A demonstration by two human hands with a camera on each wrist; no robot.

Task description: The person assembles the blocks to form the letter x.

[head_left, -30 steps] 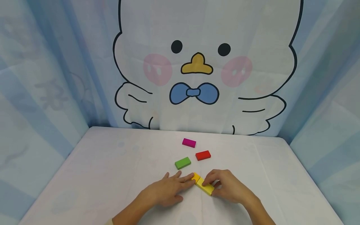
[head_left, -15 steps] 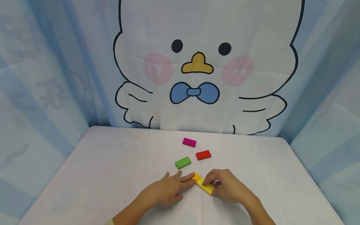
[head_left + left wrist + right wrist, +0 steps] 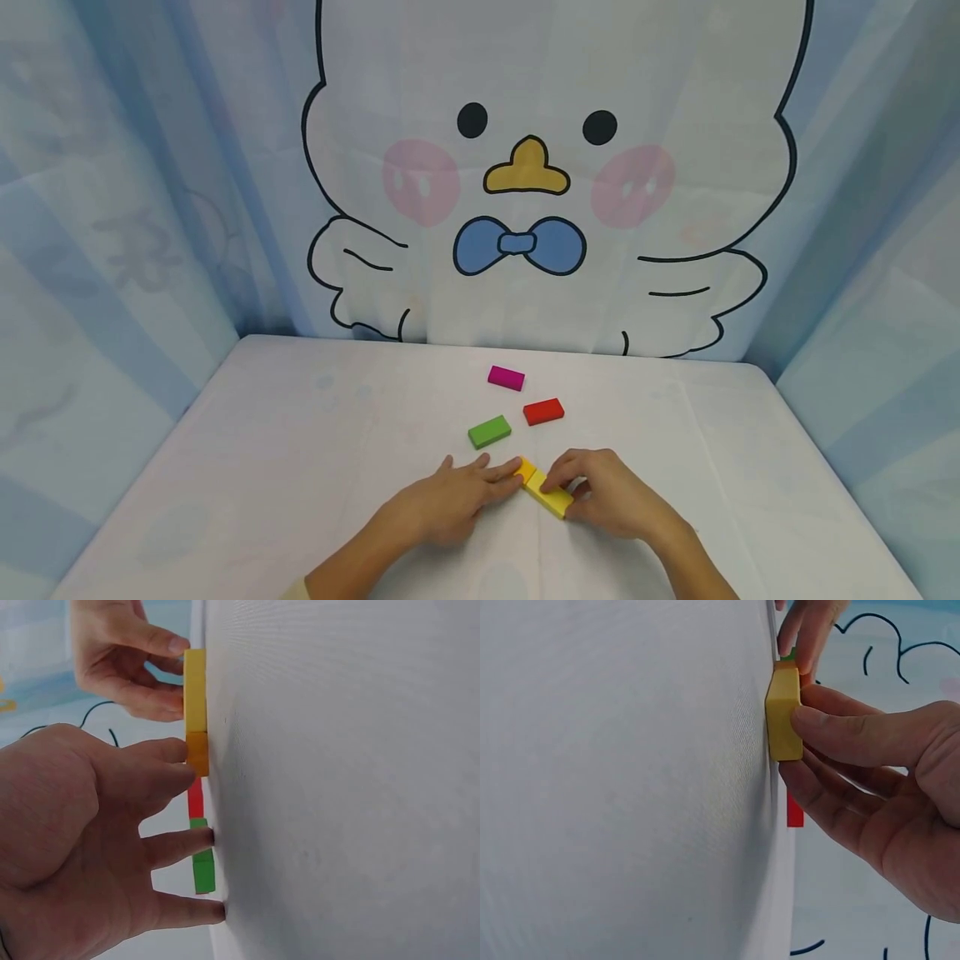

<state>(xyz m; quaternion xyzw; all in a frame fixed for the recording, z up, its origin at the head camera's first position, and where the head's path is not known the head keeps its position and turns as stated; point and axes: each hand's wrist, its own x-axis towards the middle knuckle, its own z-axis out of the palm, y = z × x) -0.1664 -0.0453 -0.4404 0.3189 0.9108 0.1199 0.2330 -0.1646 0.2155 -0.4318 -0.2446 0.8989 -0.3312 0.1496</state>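
Note:
A yellow block (image 3: pixel 557 500) lies on the table, end to end with a shorter-looking orange block (image 3: pixel 526 468), partly covered by fingers. My right hand (image 3: pixel 615 496) pinches the yellow block between thumb and fingers, as the right wrist view shows, with the thumb (image 3: pixel 840 731) against its side. The left hand (image 3: pixel 450 504) lies low over the table with its fingers spread and fairly straight. Two of its fingertips touch the orange block. In the left wrist view the other fingertips (image 3: pixel 191 907) rest on the tabletop, and both blocks form one row.
Beyond the hands, a green block (image 3: pixel 490 432), a red block (image 3: pixel 543 412) and a magenta block (image 3: pixel 506 378) lie apart on the white table (image 3: pixel 337 417). A curtain with a cartoon bird (image 3: pixel 529 242) hangs behind the table's far edge.
The left thumb has drawn in under the hand. The right hand and both joined blocks stay in place, and the whole head view has shifted only slightly.

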